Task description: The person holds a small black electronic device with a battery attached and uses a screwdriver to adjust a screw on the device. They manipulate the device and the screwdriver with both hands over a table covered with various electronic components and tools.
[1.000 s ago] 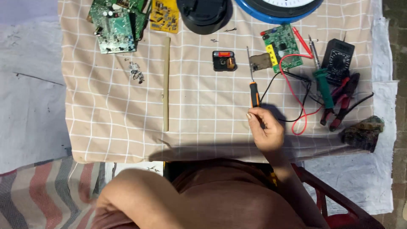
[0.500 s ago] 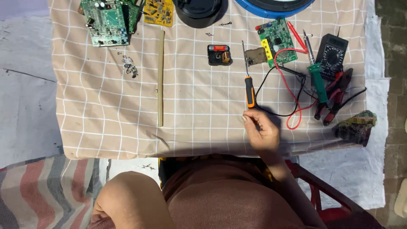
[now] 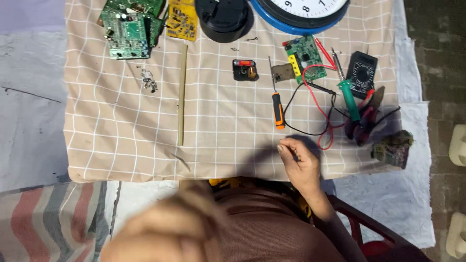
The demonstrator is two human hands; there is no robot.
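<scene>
- The right hand (image 3: pixel 300 162) rests on the near part of the beige checked cloth (image 3: pixel 121 145) covering the tabletop, its fingers (image 3: pixel 286 148) curled loosely inward with thumb and forefinger tips close together; whether they pinch anything is too small to tell.
- The orange-and-black-handled screwdriver (image 3: pixel 277 106) lies just beyond those fingers, apart from them, its thin metal shaft pointing away from the person.
- The left hand (image 3: pixel 165 233) is a blurred shape low in the view, close to the camera and off the tabletop; I cannot tell whether it is open or closed.
- To the right of the screwdriver, red and black test leads (image 3: pixel 320 116) loop across the cloth beside a green-handled soldering iron (image 3: pixel 350 99) and a black multimeter (image 3: pixel 361 73).
- Farther back sit a small green circuit board (image 3: pixel 306 58), a small black clock mechanism (image 3: pixel 244 69), and the blue-rimmed round wall clock (image 3: pixel 303 12).
- A long pale wooden stick (image 3: pixel 182 94) lies well to the left.
</scene>
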